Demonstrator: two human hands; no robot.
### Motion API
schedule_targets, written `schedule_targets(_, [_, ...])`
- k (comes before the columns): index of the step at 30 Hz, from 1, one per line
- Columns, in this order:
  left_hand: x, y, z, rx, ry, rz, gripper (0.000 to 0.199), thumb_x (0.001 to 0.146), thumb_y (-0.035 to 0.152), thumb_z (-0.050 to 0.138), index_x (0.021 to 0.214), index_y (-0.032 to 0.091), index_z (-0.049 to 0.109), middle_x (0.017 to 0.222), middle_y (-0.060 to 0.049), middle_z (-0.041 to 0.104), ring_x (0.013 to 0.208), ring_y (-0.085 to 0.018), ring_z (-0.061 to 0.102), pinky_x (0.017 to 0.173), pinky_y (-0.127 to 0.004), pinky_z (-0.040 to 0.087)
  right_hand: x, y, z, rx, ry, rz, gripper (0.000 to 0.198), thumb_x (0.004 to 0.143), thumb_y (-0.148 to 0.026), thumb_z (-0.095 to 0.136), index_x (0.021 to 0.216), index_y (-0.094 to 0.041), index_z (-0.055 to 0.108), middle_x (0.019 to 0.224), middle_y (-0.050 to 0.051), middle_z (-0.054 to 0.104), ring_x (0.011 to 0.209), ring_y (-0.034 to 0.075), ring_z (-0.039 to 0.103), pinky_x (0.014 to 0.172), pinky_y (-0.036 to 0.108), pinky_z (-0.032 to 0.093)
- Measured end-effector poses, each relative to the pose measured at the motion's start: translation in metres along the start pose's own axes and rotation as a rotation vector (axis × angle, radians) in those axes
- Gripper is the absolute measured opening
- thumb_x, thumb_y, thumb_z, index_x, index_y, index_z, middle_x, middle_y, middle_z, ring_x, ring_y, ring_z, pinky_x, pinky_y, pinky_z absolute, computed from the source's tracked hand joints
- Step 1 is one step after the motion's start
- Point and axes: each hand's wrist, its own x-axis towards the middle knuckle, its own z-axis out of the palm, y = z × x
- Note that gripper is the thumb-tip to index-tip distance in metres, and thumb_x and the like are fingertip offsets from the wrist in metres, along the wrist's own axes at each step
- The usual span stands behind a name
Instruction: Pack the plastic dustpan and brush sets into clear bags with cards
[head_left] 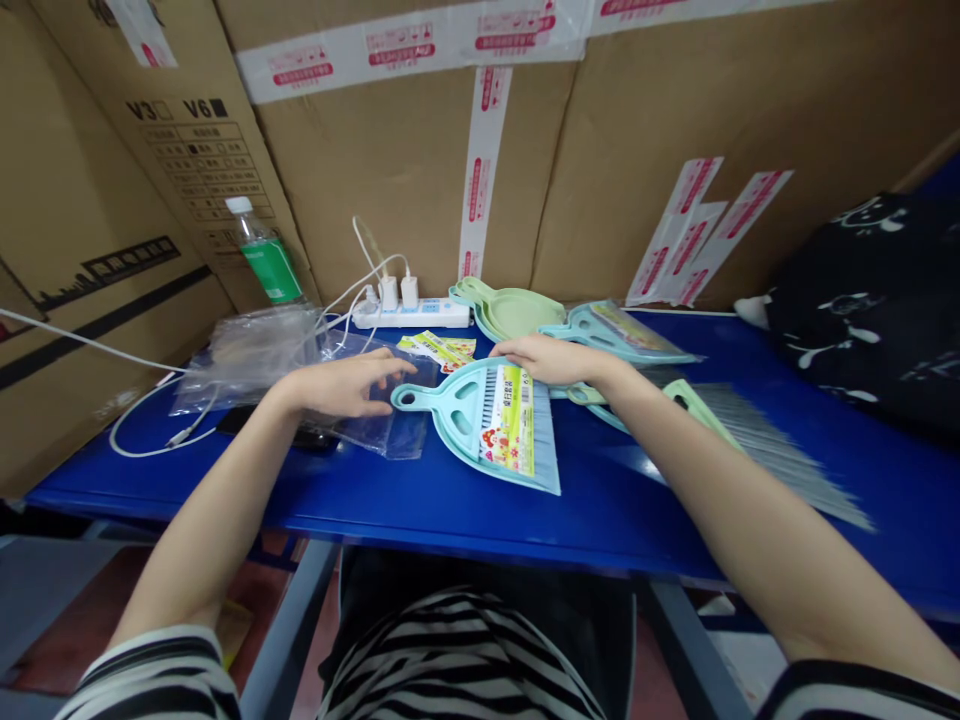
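A light-blue dustpan (456, 425) lies on the blue table, its handle loop toward the left. A blue-bristled hand brush (546, 440) nests in it, partly covered by a yellow-green printed label card (517, 420). My right hand (551, 358) grips the set at its far edge; some fingertips are hidden. Over clear plastic bags (386, 420), my left hand (352, 382) is open beside the handle loop, thumb and fingers apart. More label cards (442, 350) lie just beyond the set.
Green dustpans (525, 312) and a bagged blue set (626, 335) lie behind my right hand. Grey-bristled brushes (780, 450) are on the right. A power strip (435, 314) with cables, a bottle (270, 262) and a dark phone-like object (311, 437) are left. Cardboard (405, 150) walls the back.
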Motion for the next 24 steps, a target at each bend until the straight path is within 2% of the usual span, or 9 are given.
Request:
schedule_targets(3, [0.005, 0.004, 0.002, 0.091, 0.054, -0.18, 0.047, 0.088, 0.032, 0.045, 0.132, 0.014, 0.044, 0.105, -0.01, 0.066, 0.089, -0.02, 0.064, 0.077, -0.029, 0.047, -0.001, 0.001, -0.001, -0.008, -0.003, 0.014, 0.029, 0.087, -0.018, 0.038, 0.098, -0.02, 0.064, 0.102, 0.008, 0.071, 0.09, 0.021, 0.065, 0.079, 0.031, 0.047])
schedule_targets(5, [0.01, 0.009, 0.008, 0.156, 0.028, -0.252, 0.046, 0.09, 0.035, 0.043, 0.13, 0.012, 0.043, 0.099, -0.012, 0.069, 0.089, -0.023, 0.065, 0.076, -0.03, 0.047, -0.002, 0.002, -0.003, -0.019, -0.019, 0.036, 0.028, 0.086, -0.018, 0.039, 0.098, -0.02, 0.064, 0.101, 0.009, 0.071, 0.088, 0.021, 0.065, 0.076, 0.031, 0.047])
schedule_targets(8, [0.018, 0.018, 0.016, 0.228, 0.029, -0.32, 0.047, 0.093, 0.037, 0.038, 0.132, 0.01, 0.04, 0.104, -0.015, 0.069, 0.096, -0.027, 0.066, 0.079, -0.032, 0.048, -0.004, 0.001, -0.006, -0.044, -0.039, 0.072, 0.028, 0.086, -0.019, 0.041, 0.1, -0.02, 0.065, 0.1, 0.009, 0.071, 0.087, 0.021, 0.065, 0.074, 0.03, 0.046])
schedule_targets(12, [0.027, 0.025, 0.024, 0.292, 0.082, -0.472, 0.043, 0.095, 0.029, 0.031, 0.133, 0.009, 0.039, 0.114, -0.018, 0.067, 0.106, -0.03, 0.065, 0.085, -0.037, 0.049, -0.004, -0.001, -0.006, -0.056, -0.053, 0.1, 0.031, 0.085, -0.018, 0.04, 0.102, -0.019, 0.066, 0.102, 0.009, 0.071, 0.089, 0.021, 0.065, 0.076, 0.03, 0.046])
schedule_targets(18, [0.03, 0.022, 0.024, 0.262, 0.101, -0.396, 0.046, 0.093, 0.017, 0.032, 0.139, 0.013, 0.035, 0.116, -0.016, 0.067, 0.109, -0.026, 0.064, 0.088, -0.036, 0.049, -0.002, -0.002, -0.005, -0.062, -0.063, 0.108, 0.032, 0.086, -0.017, 0.037, 0.103, -0.018, 0.064, 0.104, 0.01, 0.07, 0.092, 0.022, 0.064, 0.078, 0.03, 0.045])
schedule_targets(24, [0.028, 0.024, 0.023, 0.271, 0.13, -0.443, 0.042, 0.096, 0.029, 0.038, 0.133, 0.011, 0.043, 0.116, -0.018, 0.067, 0.11, -0.031, 0.063, 0.088, -0.041, 0.05, -0.003, 0.003, -0.005, -0.048, -0.073, 0.101, 0.029, 0.084, -0.017, 0.039, 0.099, -0.019, 0.064, 0.101, 0.009, 0.071, 0.087, 0.021, 0.064, 0.074, 0.03, 0.046])
